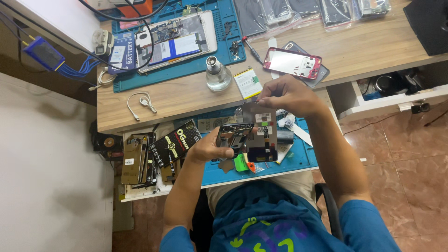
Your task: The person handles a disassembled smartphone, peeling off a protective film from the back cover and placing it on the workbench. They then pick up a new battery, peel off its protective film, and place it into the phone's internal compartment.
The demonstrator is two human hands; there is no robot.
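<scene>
Grey phone panel (261, 135) stands upright above the bench (186, 100), long axis vertical; right hand (287, 95) pinches its top edge, left hand (212, 148) grips a phone frame (234, 133) touching its left side.

Bright even light, soft shadows, sharp, slight edge distortion.

A black packet (176, 144) lies beside the left hand (210, 148); clear bags (298, 11) line the desk's far edge.
</scene>
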